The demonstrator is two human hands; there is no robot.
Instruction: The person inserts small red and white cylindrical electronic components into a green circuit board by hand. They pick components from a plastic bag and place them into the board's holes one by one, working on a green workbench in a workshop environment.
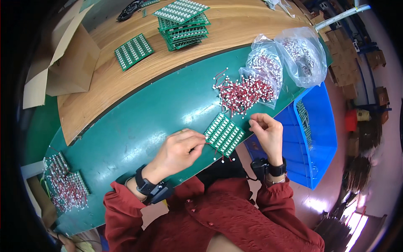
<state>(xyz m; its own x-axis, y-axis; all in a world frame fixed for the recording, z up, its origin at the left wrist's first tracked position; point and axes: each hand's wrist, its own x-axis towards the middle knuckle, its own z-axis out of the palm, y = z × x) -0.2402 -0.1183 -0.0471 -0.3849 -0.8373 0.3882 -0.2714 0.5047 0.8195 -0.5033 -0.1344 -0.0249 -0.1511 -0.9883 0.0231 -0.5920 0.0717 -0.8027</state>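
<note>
One green circuit board (pixel 223 134) lies on the green table (pixel 138 122) at its near edge. The left hand (pixel 180 150) pinches a red wire (pixel 213 147) at the board's left side. The right hand (pixel 267 130) pinches something small just right of it. A loose wire pile (pixel 237 94) and three clear bags (pixel 294 56) lie farther right; one blue bin (pixel 319 126) stands beside.

Green counter (pixel 138 126) with a curved wooden counter top (pixel 235 29) behind it. On the green part: a small green board with white bits (pixel 223 134), a heap of red wires with white ends (pixel 239 94), clear bags of more wires (pixel 285 59), and wired boards (pixel 65 185) at the left edge. On the wood: a stack of green boards (pixel 183 25), one flat board (pixel 133 51), a brown cardboard box (pixel 67 63).
</note>
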